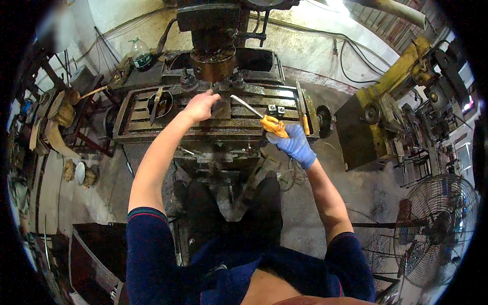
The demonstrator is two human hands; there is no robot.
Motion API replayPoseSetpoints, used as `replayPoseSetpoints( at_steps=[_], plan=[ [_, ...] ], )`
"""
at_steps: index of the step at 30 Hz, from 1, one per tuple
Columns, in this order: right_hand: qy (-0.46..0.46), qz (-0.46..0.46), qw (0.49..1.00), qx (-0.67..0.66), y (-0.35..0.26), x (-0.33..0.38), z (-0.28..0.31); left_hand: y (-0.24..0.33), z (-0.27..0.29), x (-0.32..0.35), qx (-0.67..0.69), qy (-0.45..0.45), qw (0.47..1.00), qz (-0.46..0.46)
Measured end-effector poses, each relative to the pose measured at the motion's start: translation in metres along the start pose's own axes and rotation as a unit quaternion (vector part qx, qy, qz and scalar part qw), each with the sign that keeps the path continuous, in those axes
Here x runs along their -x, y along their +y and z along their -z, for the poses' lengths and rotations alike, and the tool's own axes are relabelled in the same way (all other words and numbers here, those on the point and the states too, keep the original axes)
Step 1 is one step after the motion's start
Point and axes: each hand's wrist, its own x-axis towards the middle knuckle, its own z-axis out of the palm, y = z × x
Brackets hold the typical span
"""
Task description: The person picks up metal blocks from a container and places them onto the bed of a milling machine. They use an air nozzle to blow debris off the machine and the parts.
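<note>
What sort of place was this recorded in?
Probably a machine workshop: a heavy machine head hangs over a grimy, slotted metal table, and a big fan in a wire cage stands at the right.

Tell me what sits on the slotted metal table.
Visible at left: a dark round bowl, a stick-like tool across it. At right: two small blocks and, along the edge, a long orange-handled tool. The left hand covers part of the table; anything behind it is hidden.
</note>
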Motion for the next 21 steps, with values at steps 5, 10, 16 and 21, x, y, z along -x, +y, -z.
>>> replayPoseSetpoints(
  at_steps=[5,10,16,21],
  plan=[
    [0.012,0.021,0.995,-0.097,0.055,-0.032,-0.045,-0.004,-0.006,-0.012,-0.017,0.029,0.999,-0.031],
    [0.041,-0.108,0.993,0.024,0.123,-0.031,-0.095,-0.001,-0.012,-0.002,-0.115,0.103,0.988,0.021],
    [0.128,-0.07,0.981,0.129,0.093,0.001,-0.082,-0.001,-0.022,0.001,-0.127,0.115,0.984,0.038],
    [0.121,-0.038,0.988,0.087,0.084,0.032,-0.043,-0.005,-0.03,-0.018,-0.044,0.169,0.981,0.089]
  ],
)
